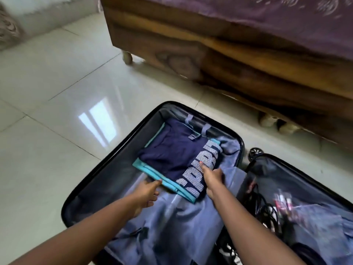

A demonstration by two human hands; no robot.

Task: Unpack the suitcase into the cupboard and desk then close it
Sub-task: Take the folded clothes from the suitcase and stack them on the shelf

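Note:
An open black suitcase (107, 161) lies flat on the floor. In its left half sits a folded navy shirt (172, 153) with white striped lettering, stacked on a folded teal garment (152, 175). My left hand (147, 192) reaches to the teal garment's near left edge, its fingertips touching the edge. My right hand (212, 177) lies on the right side of the navy shirt, thumb on top and fingers at the stack's right edge. The right half (298, 180) has a mesh cover with cables and small items under it.
A wooden bed frame (238, 60) with a purple cover stands just beyond the suitcase, on round feet. Glossy white floor tiles (57, 92) spread to the left. Loose grey-blue lining (181, 222) lies crumpled in the near part of the left half.

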